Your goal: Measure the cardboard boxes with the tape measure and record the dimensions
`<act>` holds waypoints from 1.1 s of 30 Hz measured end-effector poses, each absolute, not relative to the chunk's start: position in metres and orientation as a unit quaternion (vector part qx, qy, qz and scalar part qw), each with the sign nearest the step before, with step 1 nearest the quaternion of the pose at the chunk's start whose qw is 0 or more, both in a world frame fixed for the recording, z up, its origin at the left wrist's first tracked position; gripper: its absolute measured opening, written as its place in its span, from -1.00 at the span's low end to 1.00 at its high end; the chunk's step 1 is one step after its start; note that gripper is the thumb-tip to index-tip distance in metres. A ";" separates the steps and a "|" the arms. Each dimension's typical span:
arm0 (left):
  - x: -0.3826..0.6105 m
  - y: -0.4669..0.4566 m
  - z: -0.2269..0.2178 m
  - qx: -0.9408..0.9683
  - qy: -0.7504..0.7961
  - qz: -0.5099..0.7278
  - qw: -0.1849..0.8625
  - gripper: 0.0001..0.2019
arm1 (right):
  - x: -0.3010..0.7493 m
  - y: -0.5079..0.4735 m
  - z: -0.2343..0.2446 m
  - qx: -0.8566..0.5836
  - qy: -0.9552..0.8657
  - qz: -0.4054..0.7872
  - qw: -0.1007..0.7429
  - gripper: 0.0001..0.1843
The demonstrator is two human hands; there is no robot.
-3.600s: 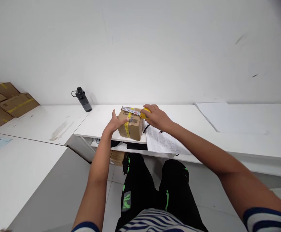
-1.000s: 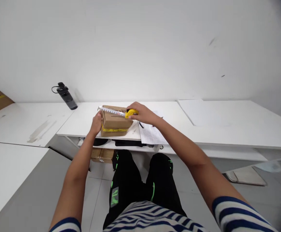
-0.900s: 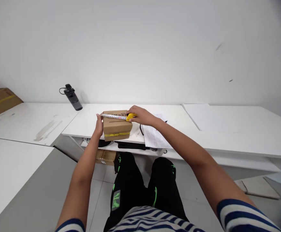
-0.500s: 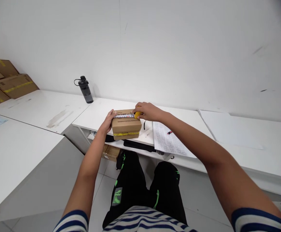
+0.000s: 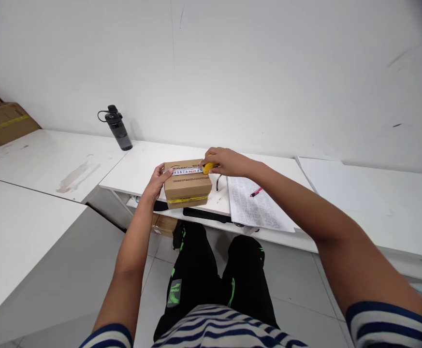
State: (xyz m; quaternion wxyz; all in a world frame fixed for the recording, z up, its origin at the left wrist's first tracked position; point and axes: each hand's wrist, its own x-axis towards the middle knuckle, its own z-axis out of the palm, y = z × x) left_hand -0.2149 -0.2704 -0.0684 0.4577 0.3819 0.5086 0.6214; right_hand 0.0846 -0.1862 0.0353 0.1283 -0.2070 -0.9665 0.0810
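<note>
A small brown cardboard box (image 5: 187, 184) with a yellow tape strip round its side rests at the white table's front edge. Across its top lies the numbered blade (image 5: 186, 171) of a yellow tape measure (image 5: 208, 167). My left hand (image 5: 156, 181) grips the box's left side, its thumb pressing on the blade's end. At the right edge of the box top, my right hand (image 5: 224, 161) is closed around the tape measure's case. A dark cord loop (image 5: 218, 182) lies just right of the box.
Handwritten sheets (image 5: 256, 208) with a red and black pen (image 5: 256, 192) lie to the right, and blank paper (image 5: 327, 179) farther right. A dark water bottle (image 5: 119, 129) stands near the wall. Larger cartons (image 5: 9, 123) are stacked far left. Another box (image 5: 165, 225) sits under the table.
The view has shifted slightly. The blade now lies straighter across the box top, and the left thumb rests on its end. Both hands keep their holds.
</note>
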 end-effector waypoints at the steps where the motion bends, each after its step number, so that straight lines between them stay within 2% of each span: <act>1: -0.214 -0.271 -0.069 0.388 0.506 0.621 0.457 -0.28 | 0.084 -0.185 0.036 -0.204 -0.967 0.078 0.128 -0.58; 5: -0.208 -0.273 -0.069 0.405 0.511 0.616 0.441 -0.38 | 0.085 -0.182 0.036 -0.205 -0.967 0.083 0.126 -0.59; 11: -0.208 -0.274 -0.064 0.411 0.532 0.602 0.431 -0.42 | 0.091 -0.179 0.028 -0.196 -0.969 0.067 0.138 -0.56; 22: -0.209 -0.273 -0.065 0.440 0.534 0.581 0.429 -0.39 | 0.096 -0.179 0.038 -0.214 -0.963 0.125 0.105 -0.56; 33: -0.205 -0.271 -0.072 0.436 0.538 0.589 0.417 -0.38 | 0.115 -0.187 0.051 -0.234 -0.965 0.110 0.050 -0.54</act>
